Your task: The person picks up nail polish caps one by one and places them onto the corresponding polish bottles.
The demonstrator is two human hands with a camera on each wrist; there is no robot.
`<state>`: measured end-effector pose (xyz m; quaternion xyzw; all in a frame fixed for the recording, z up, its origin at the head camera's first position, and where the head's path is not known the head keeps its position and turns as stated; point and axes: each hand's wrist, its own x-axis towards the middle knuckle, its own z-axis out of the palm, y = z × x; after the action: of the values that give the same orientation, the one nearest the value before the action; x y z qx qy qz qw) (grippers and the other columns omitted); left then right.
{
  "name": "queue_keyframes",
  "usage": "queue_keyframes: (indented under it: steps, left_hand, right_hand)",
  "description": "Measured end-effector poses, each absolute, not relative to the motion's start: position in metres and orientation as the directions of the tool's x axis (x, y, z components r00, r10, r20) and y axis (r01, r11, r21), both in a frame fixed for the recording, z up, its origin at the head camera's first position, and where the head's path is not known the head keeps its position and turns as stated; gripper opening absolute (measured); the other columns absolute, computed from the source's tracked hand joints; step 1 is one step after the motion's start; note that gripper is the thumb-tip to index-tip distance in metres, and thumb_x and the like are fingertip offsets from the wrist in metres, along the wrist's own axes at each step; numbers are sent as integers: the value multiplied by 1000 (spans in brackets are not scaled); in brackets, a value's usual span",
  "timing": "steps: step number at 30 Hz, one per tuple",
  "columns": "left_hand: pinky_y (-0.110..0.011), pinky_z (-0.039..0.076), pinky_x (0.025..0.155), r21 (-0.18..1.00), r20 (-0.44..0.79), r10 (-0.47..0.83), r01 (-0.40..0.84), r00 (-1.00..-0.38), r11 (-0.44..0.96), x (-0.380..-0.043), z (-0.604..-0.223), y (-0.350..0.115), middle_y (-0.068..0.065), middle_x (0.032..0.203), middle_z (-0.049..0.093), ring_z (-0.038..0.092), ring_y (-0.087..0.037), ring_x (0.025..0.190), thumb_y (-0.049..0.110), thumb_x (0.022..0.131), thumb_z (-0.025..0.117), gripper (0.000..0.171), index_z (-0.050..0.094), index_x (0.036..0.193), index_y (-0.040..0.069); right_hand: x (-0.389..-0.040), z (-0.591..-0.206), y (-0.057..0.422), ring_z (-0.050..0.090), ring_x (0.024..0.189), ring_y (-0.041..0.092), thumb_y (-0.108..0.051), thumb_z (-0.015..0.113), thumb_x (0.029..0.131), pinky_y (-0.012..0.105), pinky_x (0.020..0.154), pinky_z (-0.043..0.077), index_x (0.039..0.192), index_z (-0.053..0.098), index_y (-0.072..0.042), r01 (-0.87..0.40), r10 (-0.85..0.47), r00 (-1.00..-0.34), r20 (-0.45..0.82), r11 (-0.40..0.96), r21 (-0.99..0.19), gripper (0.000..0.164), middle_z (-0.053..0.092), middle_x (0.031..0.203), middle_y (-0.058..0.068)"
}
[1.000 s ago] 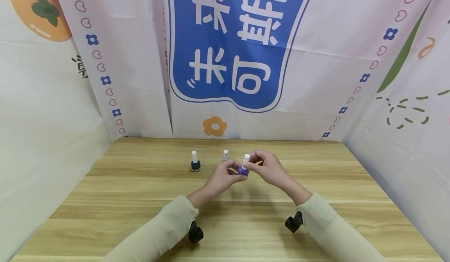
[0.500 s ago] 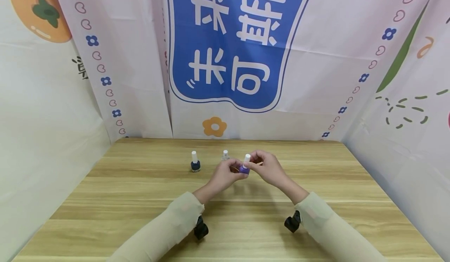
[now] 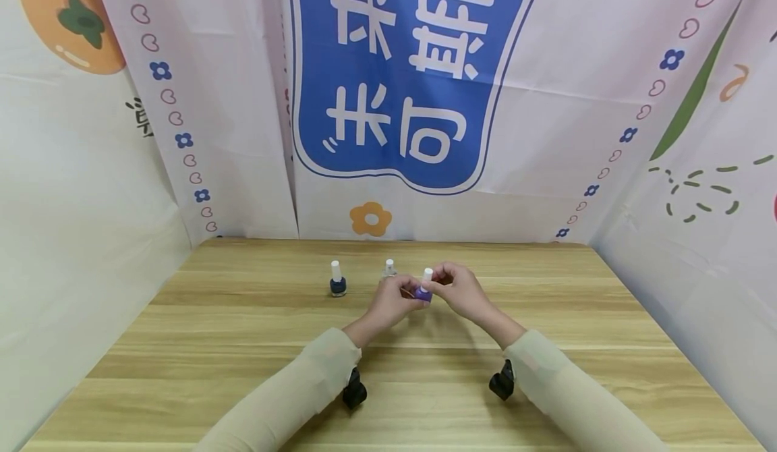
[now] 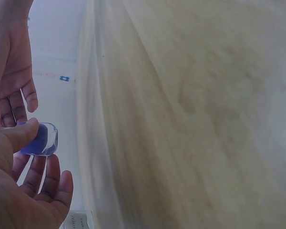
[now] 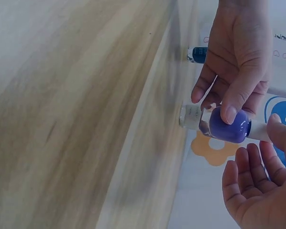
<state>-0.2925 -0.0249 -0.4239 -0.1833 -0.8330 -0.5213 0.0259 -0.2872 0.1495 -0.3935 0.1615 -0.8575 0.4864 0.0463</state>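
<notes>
A purple nail polish bottle (image 3: 423, 295) with a white cap (image 3: 427, 274) is held up off the table between both hands. My left hand (image 3: 388, 298) pinches its glass body between thumb and fingers, as the left wrist view shows on the purple bottle (image 4: 38, 140). At the other end, my right hand (image 3: 460, 291) pinches the white cap (image 5: 258, 130), which sits on the bottle's neck. Behind the left hand stands a clear nail polish bottle (image 3: 390, 266), partly hidden by that hand. Further left, a dark blue nail polish bottle (image 3: 337, 285) with a white cap stands upright.
The wooden table (image 3: 243, 344) runs back to a white printed cloth (image 3: 243, 189) hung behind it, with more cloth along both sides. A black wrist camera (image 3: 355, 391) is strapped under the left sleeve, another camera (image 3: 502, 383) under the right.
My left forearm has shifted to the right, and the purple bottle has moved slightly right. Both hands keep their grip on bottle and cap. The other two bottles stay where they were.
</notes>
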Motion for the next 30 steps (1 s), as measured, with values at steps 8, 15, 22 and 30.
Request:
queue_keyframes:
  steps: [8,15,22,30]
  left_hand:
    - [-27,54,70,849,221,287,329,-932,413,-299,-431,-24,-3,86,68,63,-14,78,5,79,80,15,69,90,4]
    - [-28,53,71,849,174,293,294,-940,440,-299,-434,-23,-1,85,66,61,-14,79,6,79,81,17,69,92,5]
    - [-29,53,72,849,155,292,279,-944,448,-300,-436,-22,0,85,66,61,-14,81,6,78,81,18,68,91,6]
    - [-29,53,72,837,156,292,283,-944,468,-301,-437,-21,1,84,65,61,-14,80,7,76,83,20,68,90,6]
  right_hand:
    - [-289,-399,149,57,76,17,-12,73,88,28,64,47,88,63,-6,-282,-226,-954,195,472,-835,12,63,84,3]
    - [-290,-402,148,57,77,17,-11,73,88,28,65,48,88,63,-6,-237,-227,-963,141,481,-844,12,63,84,3]
    - [-292,-407,149,57,77,16,-13,74,88,29,66,48,89,63,-5,-237,-216,-966,144,506,-829,13,63,84,3]
    - [-295,-412,148,58,78,15,-12,74,87,28,68,50,89,63,-4,-253,-219,-962,161,506,-825,14,63,84,3]
